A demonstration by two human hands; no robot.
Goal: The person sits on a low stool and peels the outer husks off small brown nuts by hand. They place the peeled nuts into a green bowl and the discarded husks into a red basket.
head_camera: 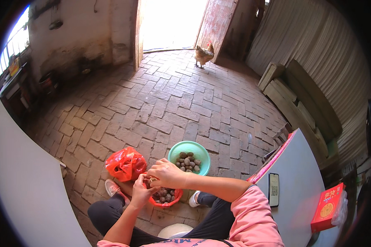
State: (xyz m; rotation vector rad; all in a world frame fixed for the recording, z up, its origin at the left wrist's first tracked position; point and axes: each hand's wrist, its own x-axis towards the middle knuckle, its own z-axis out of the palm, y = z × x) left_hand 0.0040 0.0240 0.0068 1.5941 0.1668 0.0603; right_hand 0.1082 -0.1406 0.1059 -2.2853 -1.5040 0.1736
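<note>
My left hand point(141, 192) and my right hand point(166, 174) meet above a red plastic-lined container point(179, 195). Between their fingers is a small brown, round tuber point(152, 181), partly hidden by the fingers. Dark, rough tubers point(162, 193), perhaps taro, fill the container below. Just beyond my right forearm, a green plastic basin point(205, 153) holds several paler brown tubers point(187, 161). A bulging red plastic bag point(126, 163) stands on the floor beyond my left hand; its contents are hidden.
White surfaces flank me at left point(27, 173) and right point(292, 160). The right one bears a phone point(274, 190) and a red box point(327, 207). A chicken point(204, 55) stands on the brick floor point(160, 123) near the open doorway. A sofa point(303, 108) stands at right.
</note>
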